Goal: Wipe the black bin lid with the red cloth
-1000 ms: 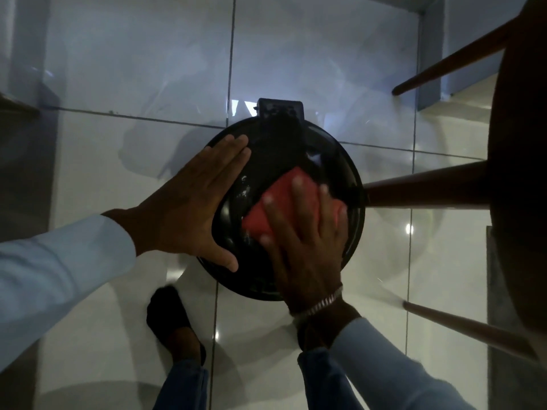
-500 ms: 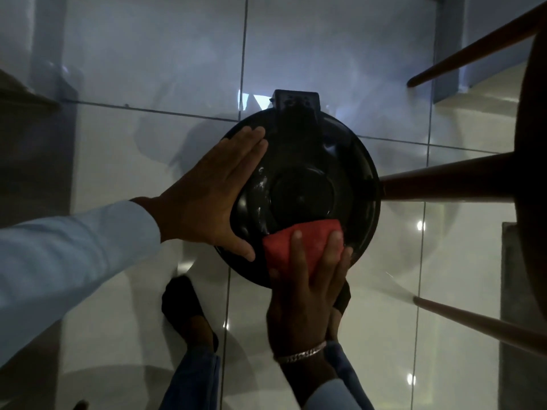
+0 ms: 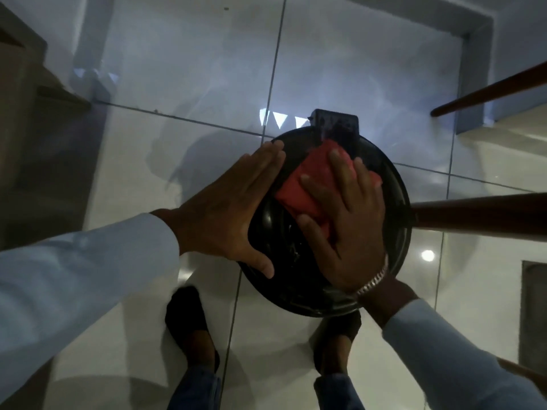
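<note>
The round black bin lid (image 3: 387, 232) lies below me over the tiled floor, its hinge tab pointing away. My right hand (image 3: 346, 223) lies flat on the red cloth (image 3: 299, 184), pressing it onto the far left part of the lid near the hinge. My left hand (image 3: 228, 214) rests flat, fingers together and thumb spread, against the lid's left rim. It holds nothing. A metal bracelet sits on my right wrist.
Dark wooden stool legs (image 3: 479, 211) run in from the right, one touching the lid's right edge. My two feet in dark shoes (image 3: 189, 324) stand on the glossy white tiles just below the bin. A wooden furniture edge (image 3: 20, 84) is at far left.
My right hand slid the red cloth from the near edge of the lid up to its far side by the hinge. The left hand stayed on the left rim.
</note>
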Demonstrator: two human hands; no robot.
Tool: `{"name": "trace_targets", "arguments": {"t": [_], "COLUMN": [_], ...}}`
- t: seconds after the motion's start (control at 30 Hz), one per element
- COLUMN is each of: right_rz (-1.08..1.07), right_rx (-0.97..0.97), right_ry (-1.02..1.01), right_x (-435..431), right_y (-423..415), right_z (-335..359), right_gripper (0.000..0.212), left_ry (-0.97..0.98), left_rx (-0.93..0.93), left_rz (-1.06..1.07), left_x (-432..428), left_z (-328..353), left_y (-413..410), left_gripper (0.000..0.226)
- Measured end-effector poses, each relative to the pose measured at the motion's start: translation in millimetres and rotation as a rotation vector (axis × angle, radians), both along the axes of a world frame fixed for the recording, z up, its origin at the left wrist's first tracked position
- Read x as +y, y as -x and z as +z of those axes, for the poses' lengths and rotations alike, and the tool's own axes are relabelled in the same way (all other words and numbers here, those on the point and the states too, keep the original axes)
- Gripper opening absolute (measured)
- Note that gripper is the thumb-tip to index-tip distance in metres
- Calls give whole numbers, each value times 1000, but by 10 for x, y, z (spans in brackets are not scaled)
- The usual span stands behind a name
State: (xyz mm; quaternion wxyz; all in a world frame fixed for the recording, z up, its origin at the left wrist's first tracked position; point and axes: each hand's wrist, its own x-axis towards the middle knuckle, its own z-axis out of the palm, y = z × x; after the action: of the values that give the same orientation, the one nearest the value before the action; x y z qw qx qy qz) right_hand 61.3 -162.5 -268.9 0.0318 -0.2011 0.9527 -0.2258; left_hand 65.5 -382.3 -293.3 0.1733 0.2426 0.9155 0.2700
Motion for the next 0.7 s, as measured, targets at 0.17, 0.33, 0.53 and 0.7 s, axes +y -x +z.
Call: {"name": "trace_targets", "arguments": {"t": [0.17, 0.33, 0.53, 0.7], "right_rz": [-96, 123, -63, 191], "right_rx": [-48, -9, -30, 43], "right_ry": [-1, 32, 128, 16], "right_x": [-222, -176, -365, -75], "right_y": [99, -155, -218, -436], "right_z": [88, 48, 76, 8], "right_gripper": [56, 47, 39, 38], "left_ry": [17, 16, -43, -10], "left_rx": [12, 60, 63, 125], "left_rz": [-16, -47, -103, -124], "left_x": [0, -11, -21, -12], "left_z": [2, 16, -22, -35], "left_y": [40, 38, 102, 120], "left_gripper": [153, 152, 150, 147]}}
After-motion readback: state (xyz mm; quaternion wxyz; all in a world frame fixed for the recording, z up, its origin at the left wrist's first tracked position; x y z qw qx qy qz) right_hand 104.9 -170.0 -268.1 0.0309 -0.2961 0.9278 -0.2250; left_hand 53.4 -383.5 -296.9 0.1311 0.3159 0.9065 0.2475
